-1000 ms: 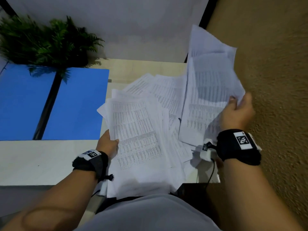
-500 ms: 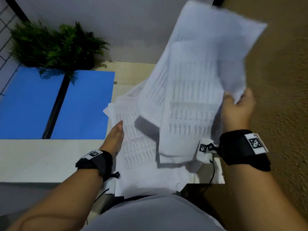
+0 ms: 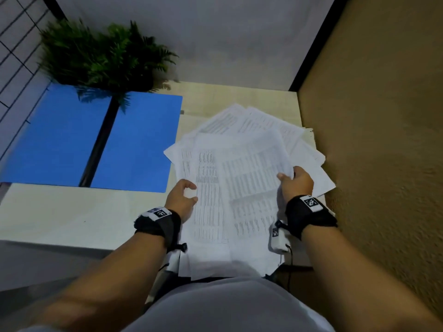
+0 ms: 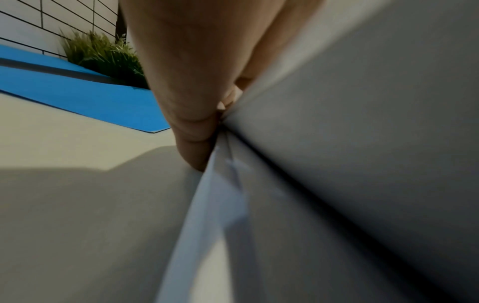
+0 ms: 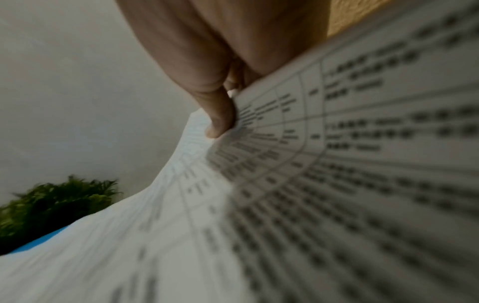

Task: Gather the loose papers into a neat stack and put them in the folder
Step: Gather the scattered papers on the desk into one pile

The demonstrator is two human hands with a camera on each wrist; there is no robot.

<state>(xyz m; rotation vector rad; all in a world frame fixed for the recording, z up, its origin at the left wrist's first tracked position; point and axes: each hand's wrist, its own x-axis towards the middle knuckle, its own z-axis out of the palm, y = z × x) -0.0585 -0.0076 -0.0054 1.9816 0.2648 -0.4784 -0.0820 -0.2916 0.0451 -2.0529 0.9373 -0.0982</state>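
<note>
Printed white papers (image 3: 242, 168) lie fanned in a loose pile on the right part of the desk, some hanging over its near edge. The open blue folder (image 3: 134, 140) lies flat to their left. My left hand (image 3: 194, 193) curls round the pile's left edge; the left wrist view shows its fingers (image 4: 197, 131) against the sheet edges (image 4: 220, 194). At the right edge, my right hand (image 3: 287, 174) pinches the top sheets. In the right wrist view its thumb (image 5: 220, 114) presses on the printed side of the bent papers (image 5: 311, 184).
A green plant (image 3: 100, 58) stands at the back left, overhanging the folder. A brown textured wall (image 3: 371, 116) runs close along the desk's right side. Bare desk (image 3: 72, 216) lies in front of the folder.
My right hand has brought the raised sheets down onto the pile. My left hand has shifted to curl round the pile's left edge.
</note>
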